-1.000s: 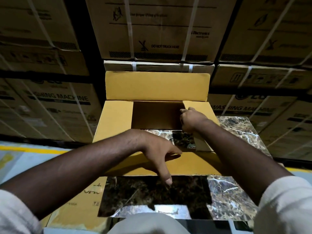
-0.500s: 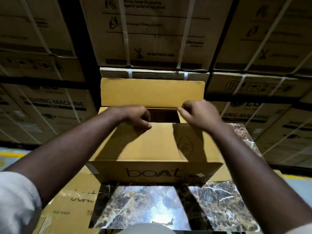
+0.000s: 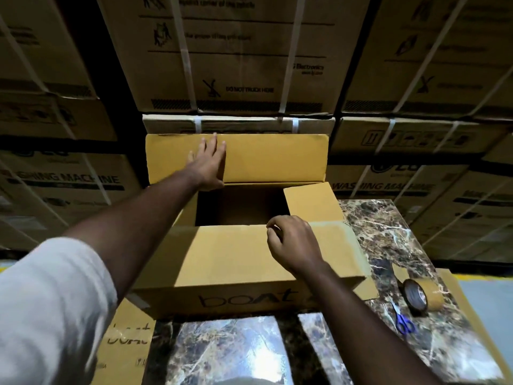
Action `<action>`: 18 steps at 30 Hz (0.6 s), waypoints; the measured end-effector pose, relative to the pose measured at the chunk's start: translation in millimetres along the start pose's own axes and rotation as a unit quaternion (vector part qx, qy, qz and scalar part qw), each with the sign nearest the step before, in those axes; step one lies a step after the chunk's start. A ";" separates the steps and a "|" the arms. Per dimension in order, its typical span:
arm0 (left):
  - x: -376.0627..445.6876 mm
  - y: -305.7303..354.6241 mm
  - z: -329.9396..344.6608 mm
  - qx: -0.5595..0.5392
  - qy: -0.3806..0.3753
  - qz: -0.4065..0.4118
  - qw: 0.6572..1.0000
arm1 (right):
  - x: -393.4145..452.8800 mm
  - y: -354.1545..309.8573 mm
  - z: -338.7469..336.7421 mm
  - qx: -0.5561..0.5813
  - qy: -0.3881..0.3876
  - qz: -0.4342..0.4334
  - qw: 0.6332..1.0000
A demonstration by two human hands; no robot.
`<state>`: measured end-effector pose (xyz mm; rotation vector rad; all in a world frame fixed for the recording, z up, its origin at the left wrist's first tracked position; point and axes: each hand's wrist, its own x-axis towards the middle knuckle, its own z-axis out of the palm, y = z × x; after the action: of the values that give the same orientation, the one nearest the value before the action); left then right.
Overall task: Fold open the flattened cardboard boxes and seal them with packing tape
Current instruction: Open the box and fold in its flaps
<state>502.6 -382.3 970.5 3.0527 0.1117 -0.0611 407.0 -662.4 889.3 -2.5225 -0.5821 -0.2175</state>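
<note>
Head view: on the marbled surface (image 3: 388, 232) stands the cardboard box (image 3: 236, 262), its left hand (image 3: 208, 165) pressing the upright far flap (image 3: 272, 158) with straight, spread fingers. Right hand (image 3: 294, 245) rests on the near flap (image 3: 230, 254), fingers curled at its edge; packing tape (image 3: 420, 297) and blue scissors (image 3: 404, 322) lie right of the box.

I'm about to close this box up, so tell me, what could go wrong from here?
1. The far flap stands upright under the left hand alone; it may spring back when released.
2. The right side flap is not fully folded in, so the near flap under the right hand may close unevenly.
3. The tape roll and scissors lie off to the right, so reaching them means letting go of a flap.
</note>
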 end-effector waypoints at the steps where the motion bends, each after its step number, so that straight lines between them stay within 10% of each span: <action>1: 9.8 -0.6 -5.1 0.012 0.008 0.003 1.000 | 0.1 1.2 1.1 0.003 0.003 0.001 1.000; 7: 44.1 -0.6 -17.2 0.093 0.045 0.057 0.993 | -1.1 3.6 2.4 0.010 0.011 0.001 1.000; 18: -73.1 23.7 21.9 -0.110 0.247 0.142 0.952 | -3.5 9.7 5.7 0.032 0.059 -0.031 0.997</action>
<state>430.7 -412.9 953.9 2.7555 -0.2720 0.6840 408.5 -668.0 879.1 -2.4128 -0.6109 -0.3633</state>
